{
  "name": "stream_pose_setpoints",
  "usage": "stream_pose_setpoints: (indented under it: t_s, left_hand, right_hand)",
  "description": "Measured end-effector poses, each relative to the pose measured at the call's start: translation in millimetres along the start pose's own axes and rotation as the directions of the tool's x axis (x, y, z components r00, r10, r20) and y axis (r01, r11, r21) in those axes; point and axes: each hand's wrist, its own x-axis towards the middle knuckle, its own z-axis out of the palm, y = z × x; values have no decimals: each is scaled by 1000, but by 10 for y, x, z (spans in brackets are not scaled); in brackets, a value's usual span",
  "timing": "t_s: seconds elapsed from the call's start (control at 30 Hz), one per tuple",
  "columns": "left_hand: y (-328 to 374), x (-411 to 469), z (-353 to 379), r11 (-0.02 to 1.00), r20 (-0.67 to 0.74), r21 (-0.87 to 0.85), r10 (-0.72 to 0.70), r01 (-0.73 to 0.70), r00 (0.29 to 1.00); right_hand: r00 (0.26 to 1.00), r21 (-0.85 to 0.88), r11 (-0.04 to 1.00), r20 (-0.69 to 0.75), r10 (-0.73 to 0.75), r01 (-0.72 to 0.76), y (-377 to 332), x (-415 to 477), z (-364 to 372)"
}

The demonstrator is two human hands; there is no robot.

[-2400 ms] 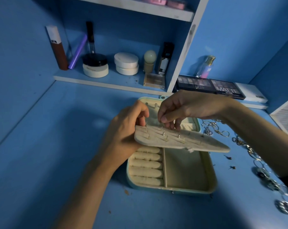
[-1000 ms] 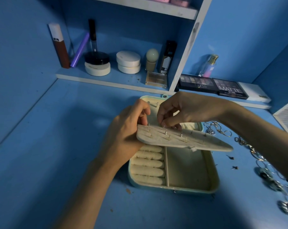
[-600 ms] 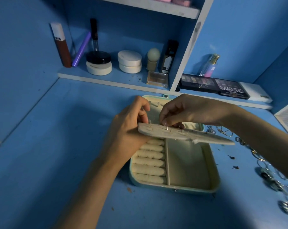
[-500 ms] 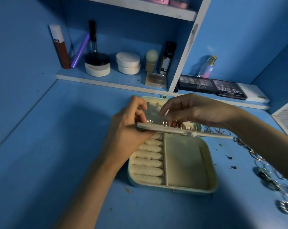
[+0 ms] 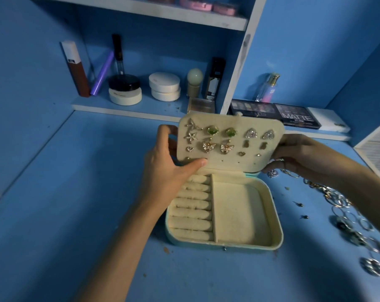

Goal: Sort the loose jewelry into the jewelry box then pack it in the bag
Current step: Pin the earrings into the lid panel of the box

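As left hand point(image 5: 163, 168) and right hand point(image 5: 298, 155) grip the earring panel point(image 5: 228, 165) — jewelry box point(image 5: 239, 212) lies open.

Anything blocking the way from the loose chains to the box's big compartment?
Nothing visible. The left hand and right hand hold the earring panel upright at the back; the compartment lies open, chains right of the box.

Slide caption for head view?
Left hand and right hand hold the earring panel upright over the open jewelry box.
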Motion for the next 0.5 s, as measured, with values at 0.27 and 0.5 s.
stream_pose_setpoints:
  t_s: [0.27, 0.5]
  left_hand:
    - [-78, 2, 23, 1000, -1, 2, -12, 12, 1000]
    - [-92, 10, 21, 1000, 7, 11, -27, 27, 1000]
  right_hand:
    - [998, -3, 1000, -61, -6, 5, 55, -107, -26]
    - [995, -343, 938, -99, 5, -39, 49, -245, -70]
